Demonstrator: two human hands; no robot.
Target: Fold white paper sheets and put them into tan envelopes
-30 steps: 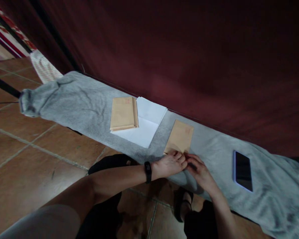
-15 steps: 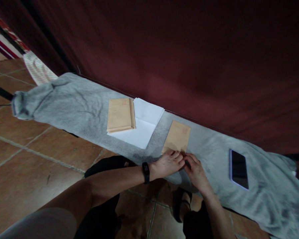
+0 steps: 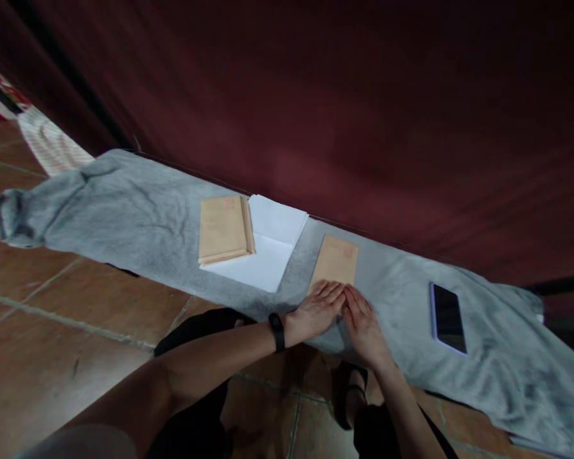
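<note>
A brown paper envelope (image 3: 337, 258) with a small reddish printed mark lies flat on the grey cloth (image 3: 143, 223). My left hand (image 3: 318, 310), with a black band on its wrist, rests on the envelope's near end, fingers stretched out. Beside it my right hand (image 3: 365, 326) also lies flat, its fingertips meeting the left ones at that same end. The hands cover the near edge of the envelope. Left of them, a stack of brown envelopes (image 3: 222, 228) sits partly on top of folded white paper sheets (image 3: 270, 258).
Off to the right, a phone (image 3: 448, 317) with a dark screen and light purple edge lies on the cloth. A dark red curtain (image 3: 287, 115) hangs along the far side. Brown floor tiles (image 3: 76, 363) show below, with my foot (image 3: 354, 395) in a dark sandal.
My fingers have gone from curled at the envelope's near edge to stretched flat on it. The whole view has shifted slightly.
</note>
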